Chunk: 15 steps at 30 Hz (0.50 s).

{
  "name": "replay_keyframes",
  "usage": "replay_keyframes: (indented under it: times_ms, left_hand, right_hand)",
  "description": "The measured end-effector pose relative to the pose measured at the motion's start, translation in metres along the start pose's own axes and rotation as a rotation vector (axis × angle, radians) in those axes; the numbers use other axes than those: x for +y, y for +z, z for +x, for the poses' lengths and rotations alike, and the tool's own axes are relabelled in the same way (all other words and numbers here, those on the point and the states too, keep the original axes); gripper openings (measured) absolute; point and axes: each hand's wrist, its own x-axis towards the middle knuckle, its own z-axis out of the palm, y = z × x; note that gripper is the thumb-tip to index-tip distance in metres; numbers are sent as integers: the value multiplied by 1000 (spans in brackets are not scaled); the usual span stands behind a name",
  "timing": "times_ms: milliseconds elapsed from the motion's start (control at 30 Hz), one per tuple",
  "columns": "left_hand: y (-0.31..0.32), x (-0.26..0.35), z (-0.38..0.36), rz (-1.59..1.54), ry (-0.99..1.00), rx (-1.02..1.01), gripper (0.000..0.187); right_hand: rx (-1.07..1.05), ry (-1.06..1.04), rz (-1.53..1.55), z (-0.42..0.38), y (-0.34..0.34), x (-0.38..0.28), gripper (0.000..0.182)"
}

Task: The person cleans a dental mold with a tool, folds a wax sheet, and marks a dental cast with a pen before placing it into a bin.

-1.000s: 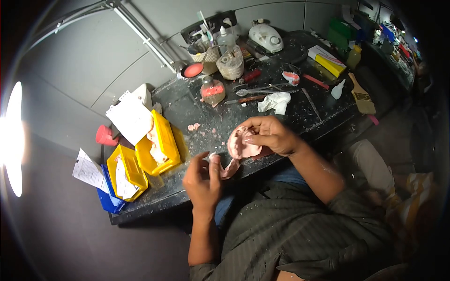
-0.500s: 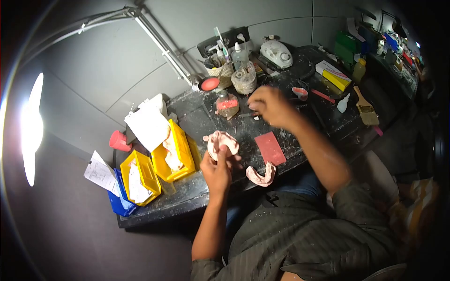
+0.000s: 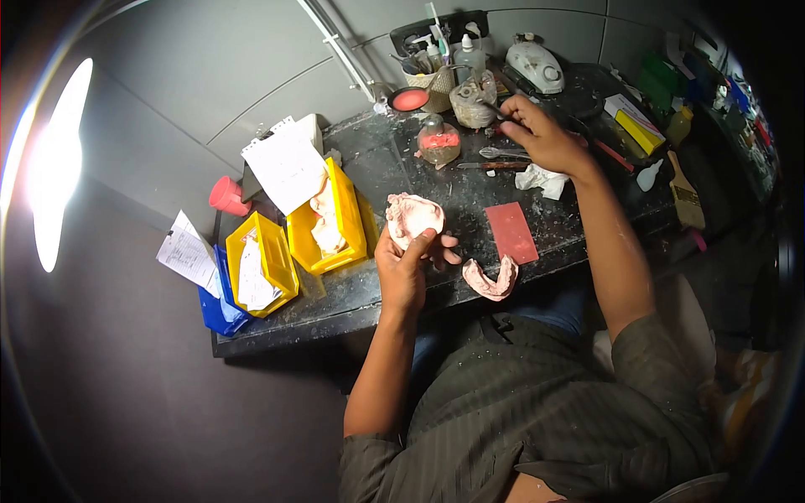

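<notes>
The left hand (image 3: 401, 272) grasps a pale pink dental cast (image 3: 422, 216), thumb across its face, above the front of the tabletop (image 3: 394, 176), while the right hand (image 3: 549, 142) grips a slim dark tool (image 3: 493, 109) beside a crusted jar (image 3: 471, 114). Between the hands and the near edge lie a horseshoe-shaped cast (image 3: 488, 290) and, just beyond it, a flat pink sheet (image 3: 512, 232); yellow bins (image 3: 350, 205) stand farther left.

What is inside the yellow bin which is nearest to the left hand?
Pale, cast-like pieces lie in the yellow bin. A white sheet covers part of it, so anything beneath that sheet cannot be seen.
</notes>
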Motion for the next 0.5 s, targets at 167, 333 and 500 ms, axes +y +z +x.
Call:
replay_keyframes:
  times_ms: [167, 333, 500]
  left_hand:
    - [5, 4, -1, -21, 59, -33, 30]
    - [7, 4, 1, -22, 53, -84, 34]
    - [11, 2, 3, -2, 30, -132, 33]
  right_hand:
    - [-194, -102, 345, -10, 1, -38, 44]
    - [-334, -100, 857, -23, 20, -54, 56]
    - [-187, 11, 813, -31, 19, -65, 64]
